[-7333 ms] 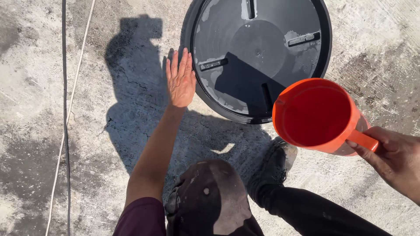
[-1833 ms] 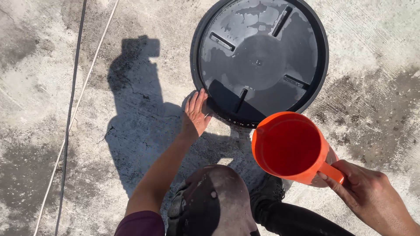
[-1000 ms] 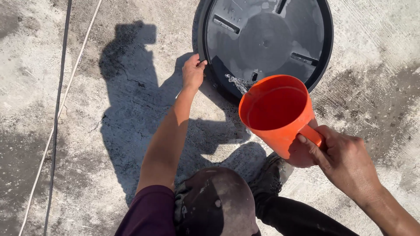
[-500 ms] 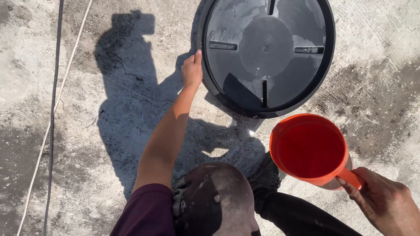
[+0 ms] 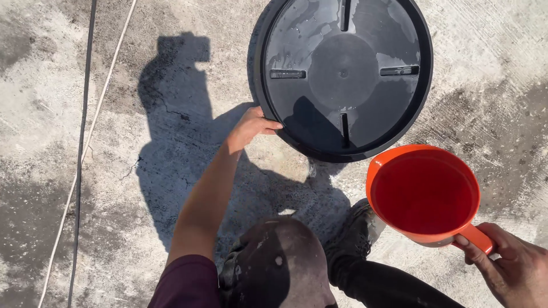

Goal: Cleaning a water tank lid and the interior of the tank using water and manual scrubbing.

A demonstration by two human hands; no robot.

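The left hand was clasped on the near-left rim of a large round black lid, fingers hooked over its edge, thumb side toward the wearer. The lid lay on the concrete floor, toward the far edge of the view, its upper face wet and marked by four short raised ribs around a flat centre disc. The right hand gripped the short handle of an orange plastic scoop, held level and clear of the lid at the near right; whether it carried water could not be told.

Assessment: the lid appeared to be stiff moulded plastic, light for its span but awkward through width. The wet surface would likely be slippery, so the rim seemed the soundest hold; the ribs offered a secondary purchase. A thin cable ran along the floor's left side, well apart.
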